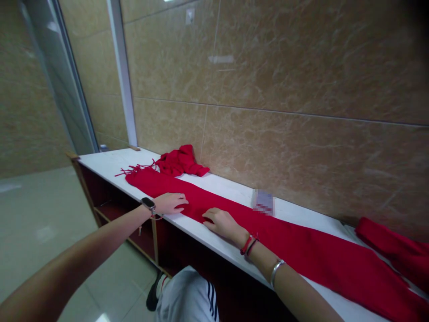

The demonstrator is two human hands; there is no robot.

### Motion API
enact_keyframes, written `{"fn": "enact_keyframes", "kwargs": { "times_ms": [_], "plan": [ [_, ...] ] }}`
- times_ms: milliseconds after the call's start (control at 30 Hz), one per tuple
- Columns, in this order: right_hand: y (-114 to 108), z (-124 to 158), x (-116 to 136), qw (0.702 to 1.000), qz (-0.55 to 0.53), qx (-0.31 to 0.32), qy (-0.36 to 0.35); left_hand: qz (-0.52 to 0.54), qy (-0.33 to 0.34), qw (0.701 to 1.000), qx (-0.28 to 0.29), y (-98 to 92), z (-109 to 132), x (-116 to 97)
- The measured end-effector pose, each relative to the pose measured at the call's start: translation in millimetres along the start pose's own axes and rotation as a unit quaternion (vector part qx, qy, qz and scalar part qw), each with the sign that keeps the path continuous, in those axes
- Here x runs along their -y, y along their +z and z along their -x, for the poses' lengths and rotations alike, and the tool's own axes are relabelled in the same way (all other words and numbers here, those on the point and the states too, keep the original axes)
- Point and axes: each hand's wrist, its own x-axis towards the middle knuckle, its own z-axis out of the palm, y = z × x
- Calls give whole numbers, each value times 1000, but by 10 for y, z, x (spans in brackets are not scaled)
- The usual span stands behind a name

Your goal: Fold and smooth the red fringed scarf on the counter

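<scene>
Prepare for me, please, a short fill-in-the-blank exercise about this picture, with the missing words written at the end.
1. The long cloth lying on the white countertop is ____ in colour.
2. On the wrist of the left hand, the band has a screen that is ____.
3. Further up the arm from the right hand, the metal bangle is ____ in colour.
4. The crumpled cloth lies near the tan tiled ____.

Missing words: red; black; silver; wall.

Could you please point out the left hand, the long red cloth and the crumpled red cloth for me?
Left hand (169,203): head view, on the back of the hand.
Long red cloth (295,245): head view, on its flat middle stretch.
Crumpled red cloth (179,162): head view, on the middle of its heap.
</scene>
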Motion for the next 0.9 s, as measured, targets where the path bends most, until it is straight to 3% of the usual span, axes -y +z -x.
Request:
{"fn": "enact_keyframes", "kwargs": {
  "times_ms": [233,467,667,900],
  "plan": [
    [-6,-24,50,999,23,20,15,-47,118,991,30,-120,12,-41],
    [-54,32,47,999,23,33,4,-48,103,989,95,-226,-99,-154],
    [-29,50,-81,999,-32,6,-6,-33,49,995,80,-274,-290,-413],
    [-71,111,-164,999,-31,13,-20,-24,81,990,111,-340,-364,-531]
  ]
}}
